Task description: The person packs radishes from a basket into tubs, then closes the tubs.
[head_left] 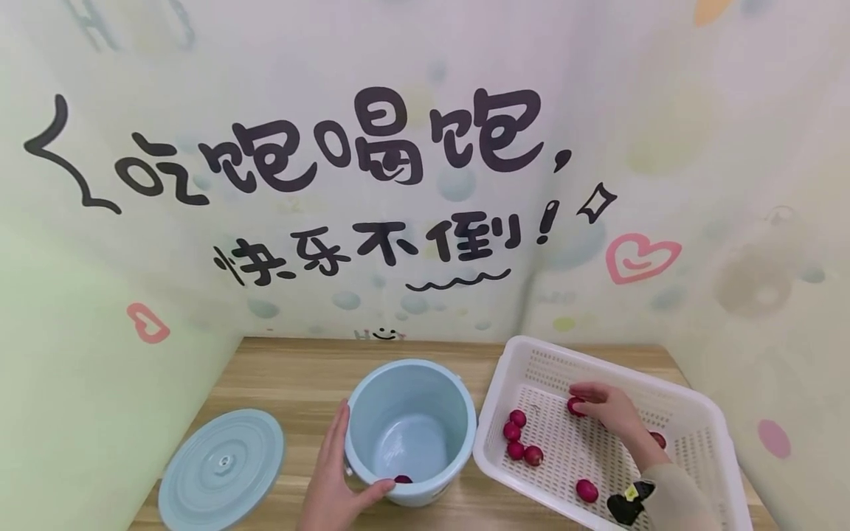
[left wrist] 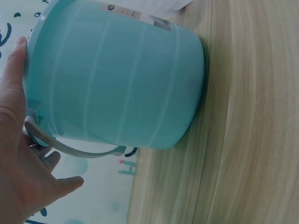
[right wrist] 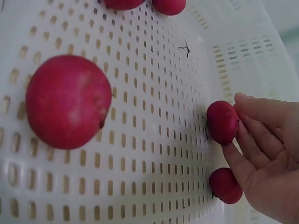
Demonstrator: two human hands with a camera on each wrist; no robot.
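A light blue bucket stands upright on the wooden table, with part of one red radish visible inside near the front wall. My left hand rests against the bucket's left side, its thumb at the front rim and its fingers extended along the outside. The left wrist view shows that hand spread beside the rim and the grey handle. Inside the white basket, my right hand pinches a red radish between thumb and fingers. Another radish lies just below those fingers.
Several radishes cluster at the basket's left side. One more radish lies near its front, close to the right sleeve. A round blue lid lies left of the bucket. A printed backdrop closes off the table's back.
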